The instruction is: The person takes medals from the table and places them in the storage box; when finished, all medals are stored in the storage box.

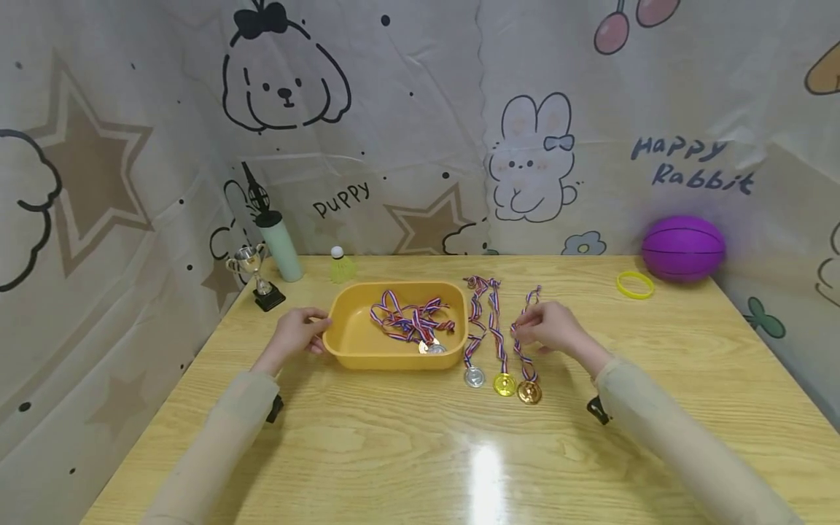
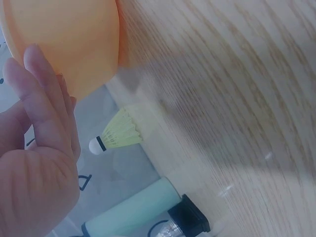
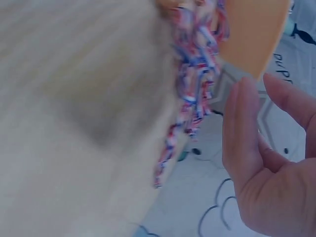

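Observation:
My left hand is at the left end of a yellow-orange plastic basin. Its fairly straight fingers touch the rim or outer wall; in the left wrist view the fingertips lie against the basin. Inside the basin is a tangle of striped ribbons with medals at its front right. To its right lie a silver medal, a gold medal and a bronze medal, ribbons stretched backward. Above the bronze medal's ribbon hovers my right hand, fingers extended and apart from the thumb, holding nothing.
Toward the back left stand a small trophy cup, a pale green cylinder with a black top, and a yellow shuttlecock. A purple ball and a yellow ring are at the back right. Printed cloth hangs behind the table.

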Demonstrator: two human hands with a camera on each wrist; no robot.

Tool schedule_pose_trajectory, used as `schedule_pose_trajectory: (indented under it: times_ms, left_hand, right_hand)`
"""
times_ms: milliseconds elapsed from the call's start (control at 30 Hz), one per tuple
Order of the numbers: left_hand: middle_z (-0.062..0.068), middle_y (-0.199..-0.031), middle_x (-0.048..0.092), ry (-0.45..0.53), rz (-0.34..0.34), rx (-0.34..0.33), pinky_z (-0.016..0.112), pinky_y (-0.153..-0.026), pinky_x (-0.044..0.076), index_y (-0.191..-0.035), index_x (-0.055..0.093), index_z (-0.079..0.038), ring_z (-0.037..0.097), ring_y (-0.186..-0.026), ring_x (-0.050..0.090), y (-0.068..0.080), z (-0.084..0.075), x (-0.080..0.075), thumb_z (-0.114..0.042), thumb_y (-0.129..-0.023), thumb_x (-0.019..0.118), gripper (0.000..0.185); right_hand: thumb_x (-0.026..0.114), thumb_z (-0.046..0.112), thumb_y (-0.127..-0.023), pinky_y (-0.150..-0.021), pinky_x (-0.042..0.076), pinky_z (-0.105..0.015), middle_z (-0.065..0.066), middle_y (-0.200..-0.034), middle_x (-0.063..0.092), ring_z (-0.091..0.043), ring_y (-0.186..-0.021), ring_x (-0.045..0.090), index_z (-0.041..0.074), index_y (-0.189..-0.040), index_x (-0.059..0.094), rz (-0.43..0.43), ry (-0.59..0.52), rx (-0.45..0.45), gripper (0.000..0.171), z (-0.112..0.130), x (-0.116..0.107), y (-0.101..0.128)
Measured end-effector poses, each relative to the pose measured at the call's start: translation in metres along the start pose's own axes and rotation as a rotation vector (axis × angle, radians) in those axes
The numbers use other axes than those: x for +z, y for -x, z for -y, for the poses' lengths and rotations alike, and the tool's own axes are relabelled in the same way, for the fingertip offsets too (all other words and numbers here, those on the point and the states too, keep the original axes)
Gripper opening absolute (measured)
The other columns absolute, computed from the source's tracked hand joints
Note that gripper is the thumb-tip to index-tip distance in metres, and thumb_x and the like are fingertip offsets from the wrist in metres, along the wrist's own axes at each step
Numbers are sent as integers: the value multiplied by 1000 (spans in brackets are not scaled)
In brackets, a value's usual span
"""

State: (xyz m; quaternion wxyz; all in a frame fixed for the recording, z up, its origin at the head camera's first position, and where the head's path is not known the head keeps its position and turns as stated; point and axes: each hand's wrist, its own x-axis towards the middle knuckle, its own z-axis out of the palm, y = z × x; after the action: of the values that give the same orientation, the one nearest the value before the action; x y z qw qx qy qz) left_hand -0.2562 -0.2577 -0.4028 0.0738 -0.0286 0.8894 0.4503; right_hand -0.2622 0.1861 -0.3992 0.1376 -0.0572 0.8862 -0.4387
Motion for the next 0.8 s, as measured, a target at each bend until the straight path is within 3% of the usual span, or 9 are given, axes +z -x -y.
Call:
schedule_pose_trajectory:
  times_ms: [200, 500, 800]
  left_hand:
    - [10, -78, 63, 2, 1, 4, 32, -59, 62, -127, 53, 10, 6, -52, 61, 0, 0, 1, -16, -99, 53, 38]
    - [9, -78, 63, 13, -2, 2, 25, -54, 60, -127, 53, 10, 6, -51, 61, 0, 0, 1, -15, -99, 53, 38]
    - [9, -79, 62, 14, -1, 0, 26, -54, 60, -127, 53, 10, 6, -51, 61, 0, 0, 1, -15, -99, 54, 38]
  right_hand:
    - [71, 17, -84, -61, 61, -31, -10, -90, 61, -15, -67, 59, -6, -110, 60, 22, 17, 73, 37, -21, 3, 6]
    - [75, 13, -80, -60, 61, -32, -8, -85, 60, -14, -70, 60, -8, -107, 58, 109, -16, 112, 38, -30, 8, 10]
    - [78, 13, -78, -57, 60, -30, -6, -80, 61, -14, -62, 59, -2, -96, 60, 57, 1, 130, 30, -32, 20, 8]
